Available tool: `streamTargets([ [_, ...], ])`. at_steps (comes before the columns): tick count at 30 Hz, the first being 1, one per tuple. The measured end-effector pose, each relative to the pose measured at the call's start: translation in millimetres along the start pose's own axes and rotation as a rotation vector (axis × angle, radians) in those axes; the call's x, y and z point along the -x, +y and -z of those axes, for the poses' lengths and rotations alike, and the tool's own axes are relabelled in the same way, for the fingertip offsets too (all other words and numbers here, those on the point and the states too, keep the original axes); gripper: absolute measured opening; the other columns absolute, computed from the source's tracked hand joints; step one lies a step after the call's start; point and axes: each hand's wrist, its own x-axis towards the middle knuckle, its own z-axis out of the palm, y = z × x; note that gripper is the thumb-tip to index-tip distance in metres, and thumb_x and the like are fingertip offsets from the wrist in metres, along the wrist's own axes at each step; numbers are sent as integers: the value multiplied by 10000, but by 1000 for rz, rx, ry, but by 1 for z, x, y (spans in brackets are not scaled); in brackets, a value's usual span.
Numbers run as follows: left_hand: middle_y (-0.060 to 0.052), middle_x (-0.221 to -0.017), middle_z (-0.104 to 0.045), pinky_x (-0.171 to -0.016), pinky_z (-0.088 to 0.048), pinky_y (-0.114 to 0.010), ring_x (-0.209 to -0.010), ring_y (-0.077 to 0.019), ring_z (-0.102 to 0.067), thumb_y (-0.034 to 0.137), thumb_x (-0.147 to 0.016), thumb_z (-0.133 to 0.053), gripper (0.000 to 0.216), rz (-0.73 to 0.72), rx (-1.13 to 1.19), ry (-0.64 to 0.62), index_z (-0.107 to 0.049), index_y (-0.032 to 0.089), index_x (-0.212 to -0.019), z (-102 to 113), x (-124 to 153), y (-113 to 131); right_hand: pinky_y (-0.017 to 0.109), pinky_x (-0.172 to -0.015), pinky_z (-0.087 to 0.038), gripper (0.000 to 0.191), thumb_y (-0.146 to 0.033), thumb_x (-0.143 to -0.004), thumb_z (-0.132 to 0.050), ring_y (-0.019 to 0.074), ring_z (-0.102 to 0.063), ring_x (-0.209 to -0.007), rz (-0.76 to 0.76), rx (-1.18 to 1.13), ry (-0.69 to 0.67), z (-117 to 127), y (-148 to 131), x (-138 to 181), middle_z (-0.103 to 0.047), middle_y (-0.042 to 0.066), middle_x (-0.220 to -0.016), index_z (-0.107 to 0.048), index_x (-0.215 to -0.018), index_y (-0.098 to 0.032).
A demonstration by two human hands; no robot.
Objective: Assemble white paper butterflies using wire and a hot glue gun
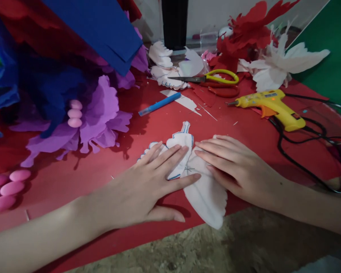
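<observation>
A white cut-out butterfly (206, 201) with blue pen outlines along some edges lies near the front edge of the red sheet. Over its left wing, my left hand (159, 178) rests flat with fingers spread and thumb apart. Flat on the upper right wing is my right hand (230, 163), its fingers stretched out. Thin dark lines cross at the butterfly's middle, between the two hands. Parts of both wings are hidden under my fingers. Neither hand grips anything.
A yellow glue gun (272, 108) with a black cord (290, 159) lies at right. Scissors (213, 77), a blue pen (160, 104) and white cut-outs (165, 68) are behind. Purple paper butterflies (102, 113) and pink beads (10, 189) fill the left; red (247, 34) and white butterflies (281, 62) stand back right.
</observation>
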Motion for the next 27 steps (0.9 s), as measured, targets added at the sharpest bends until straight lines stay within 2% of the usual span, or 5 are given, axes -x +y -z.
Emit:
streamTargets([
  [3, -268, -1445, -253, -980, -299, -639, -1337, -418, -236, 595, -880, -343, 625, -16, 14, -4, -358, 225, -1383, 1, -1, -2, 396, -971, -461, 309, -160, -899, -376, 169, -534, -1107, 5, 9, -6, 0, 0, 1, -585, 83, -1184, -592, -1113, -105],
  [8, -207, -1489, -182, -1022, -243, -630, -1358, -396, -198, 602, -861, -398, 633, -1, 36, -21, -342, 253, -1386, 0, -1, -2, 399, -963, -470, 308, -146, -893, -380, 175, -538, -1102, 26, 25, -10, 2, 1, 0, -586, 83, -1181, -590, -1113, -98],
  [15, -190, -1492, -192, -1016, -244, -640, -1348, -408, -224, 610, -844, -429, 646, 2, 20, -24, -355, 260, -1381, -1, -2, -1, 401, -944, -479, 304, -158, -887, -382, 181, -552, -1081, 9, 17, 18, 2, 1, -2, -598, 98, -1155, -578, -1110, -95],
  [21, -186, -1495, -183, -1028, -232, -630, -1350, -402, -224, 629, -834, -428, 664, 2, 27, -12, -359, 259, -1380, -1, -2, -1, 426, -1002, -426, 416, -208, -917, -296, 194, -412, -1259, 28, -33, -62, -3, 0, -1, -450, 111, -1340, -474, -1264, -64],
  [27, -201, -1479, -215, -1056, -214, -596, -1368, -341, -217, 597, -863, -404, 643, -10, 24, -7, -332, 239, -1392, -1, -2, -1, 439, -1012, -407, 438, -262, -940, -254, 196, -388, -1279, -20, -15, -126, -6, -1, 0, -424, 89, -1363, -499, -1267, -108],
])
